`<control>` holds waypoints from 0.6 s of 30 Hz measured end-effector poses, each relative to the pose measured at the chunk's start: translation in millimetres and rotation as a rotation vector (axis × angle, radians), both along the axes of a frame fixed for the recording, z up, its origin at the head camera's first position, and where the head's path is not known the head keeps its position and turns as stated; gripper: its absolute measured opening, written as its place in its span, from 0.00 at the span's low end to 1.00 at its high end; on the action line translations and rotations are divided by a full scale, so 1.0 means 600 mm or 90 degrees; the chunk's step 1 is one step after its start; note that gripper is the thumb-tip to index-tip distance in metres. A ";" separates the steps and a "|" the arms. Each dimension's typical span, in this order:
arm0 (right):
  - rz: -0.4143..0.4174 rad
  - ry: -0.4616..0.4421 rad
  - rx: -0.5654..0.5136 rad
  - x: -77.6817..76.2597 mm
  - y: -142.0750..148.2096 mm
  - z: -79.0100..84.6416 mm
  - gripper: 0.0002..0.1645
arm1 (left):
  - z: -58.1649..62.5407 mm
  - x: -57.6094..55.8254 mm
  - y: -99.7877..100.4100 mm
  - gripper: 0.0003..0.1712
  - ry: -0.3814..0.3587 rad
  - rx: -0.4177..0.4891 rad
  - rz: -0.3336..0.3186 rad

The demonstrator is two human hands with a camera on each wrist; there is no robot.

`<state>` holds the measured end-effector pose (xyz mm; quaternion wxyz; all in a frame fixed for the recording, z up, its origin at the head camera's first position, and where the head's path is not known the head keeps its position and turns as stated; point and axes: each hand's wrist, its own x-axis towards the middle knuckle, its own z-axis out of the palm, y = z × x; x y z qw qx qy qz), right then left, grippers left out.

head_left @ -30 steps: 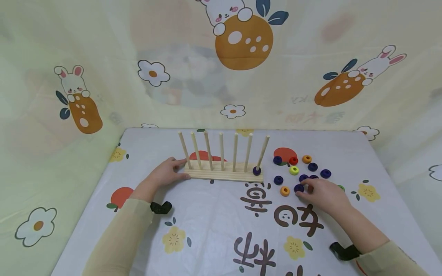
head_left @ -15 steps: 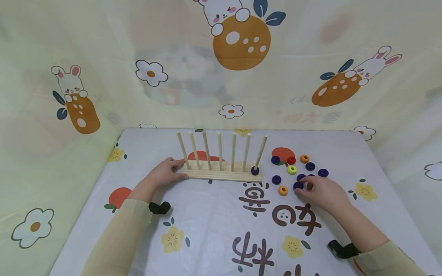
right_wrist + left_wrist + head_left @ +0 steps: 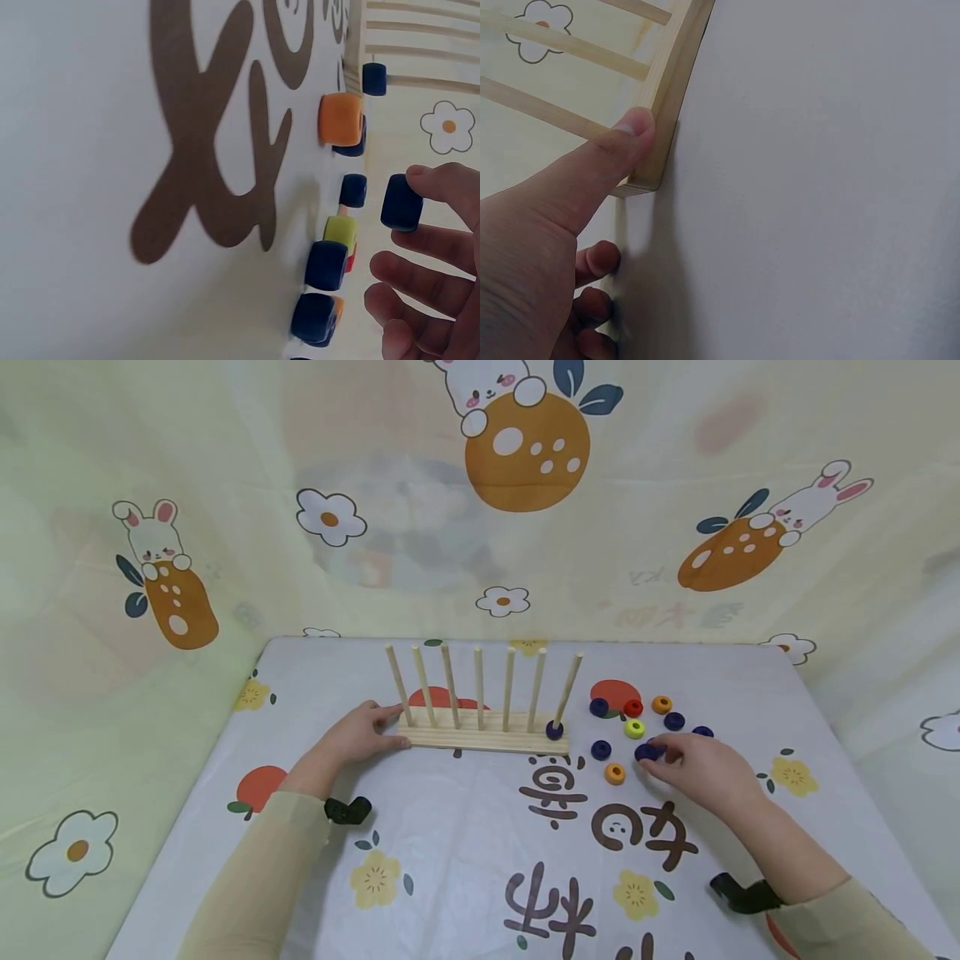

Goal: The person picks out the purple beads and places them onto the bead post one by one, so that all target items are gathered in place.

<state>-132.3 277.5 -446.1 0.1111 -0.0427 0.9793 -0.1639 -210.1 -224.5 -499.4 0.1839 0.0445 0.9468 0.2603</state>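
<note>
Head view first: I've got the person's left hand (image 3: pixel 358 735) gripping the near end of a pale wooden rack (image 3: pixel 480 741), a long flat base with seven round upright pegs. Over on the left wrist camera, the thumb presses the front edge of the base; the head view puts the index finger behind it. I read that as a steadying hold, there to keep the base from sliding or tipping on the white printed tablecloth (image 3: pixel 450 827).

Now the right hand (image 3: pixel 708 774), well apart from the left: thumb and a fingertip pinch a dark blue rounded bead (image 3: pixel 402 202), its other fingers loosely bent beneath. From the right wrist, the bead looks clear of the cloth. Holding it by its edges probably leaves the hole unblocked; I can't see that hole from here.

Between the hands, on the rack's peg nearest the right hand, one dark blue threaded bead (image 3: pixel 554 730) sits at the base. Just beyond the right fingertips, the loose ones: an orange bead (image 3: pixel 615 773), a yellow-green bead (image 3: pixel 634 728), a red bead (image 3: pixel 633 707), scattered within easy reach, I'd judge.
</note>
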 end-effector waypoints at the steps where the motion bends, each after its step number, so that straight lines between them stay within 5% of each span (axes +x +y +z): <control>1: 0.001 0.005 -0.002 0.000 -0.001 0.001 0.28 | 0.001 0.000 0.000 0.49 0.000 0.000 -0.001; 12: 0.004 0.043 -0.012 -0.011 -0.009 0.020 0.26 | 0.000 -0.001 0.001 0.49 0.003 -0.008 -0.008; 18: -0.002 0.052 -0.010 -0.014 -0.021 0.040 0.33 | -0.003 -0.001 -0.001 0.48 0.005 -0.007 -0.003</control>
